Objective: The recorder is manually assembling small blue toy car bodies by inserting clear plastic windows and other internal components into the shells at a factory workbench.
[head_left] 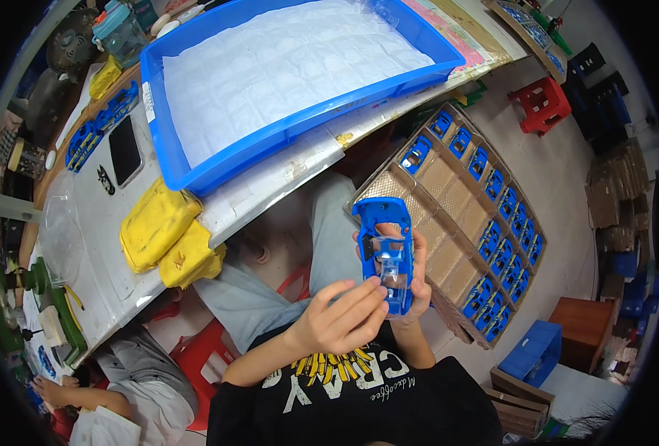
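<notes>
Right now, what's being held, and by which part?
A blue car shell: the right hand grips it along its right side. The left hand seems to touch its clear insert.

Looks like a glossy blue toy-car shell [380,212] with a clear plastic piece [390,265] at its cabin; held up between both hands [338,318], running lengthwise up the view, leaning slightly left

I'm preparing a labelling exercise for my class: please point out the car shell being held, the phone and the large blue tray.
Car shell [381,213]: head view, blue panel at its upper end.
Phone [125,152]: head view, dark screen.
Tray [307,125]: head view, near wall.
</notes>
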The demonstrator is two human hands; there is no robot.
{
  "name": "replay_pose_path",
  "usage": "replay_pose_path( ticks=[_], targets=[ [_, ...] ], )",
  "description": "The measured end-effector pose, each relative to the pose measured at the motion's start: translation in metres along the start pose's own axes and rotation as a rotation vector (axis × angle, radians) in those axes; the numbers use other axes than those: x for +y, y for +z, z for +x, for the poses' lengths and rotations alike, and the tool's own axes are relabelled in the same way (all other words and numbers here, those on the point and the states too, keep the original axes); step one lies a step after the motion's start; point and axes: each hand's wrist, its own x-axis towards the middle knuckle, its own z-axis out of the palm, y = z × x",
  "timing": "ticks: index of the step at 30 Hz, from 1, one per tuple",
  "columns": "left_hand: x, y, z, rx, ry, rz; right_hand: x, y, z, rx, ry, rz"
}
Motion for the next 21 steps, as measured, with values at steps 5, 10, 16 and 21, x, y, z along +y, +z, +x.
replay_pose_path(
  ticks=[5,10,16,21],
  targets=[
    [0.001,0.004,-0.005,-0.030,0.079,0.052,0.000,-0.003,0.002,0.027,-0.019,-0.004],
    [0.000,0.006,-0.004,0.035,-0.063,0.131,0.001,0.006,0.000,-0.060,0.052,0.015],
    [0.001,0.005,0.004,-0.160,-0.185,0.210,0.004,0.007,-0.001,-0.101,0.097,0.088],
    [-0.001,0.003,0.006,-0.257,-0.296,0.055,0.008,0.006,0.000,0.005,0.112,0.123]
  ],
)
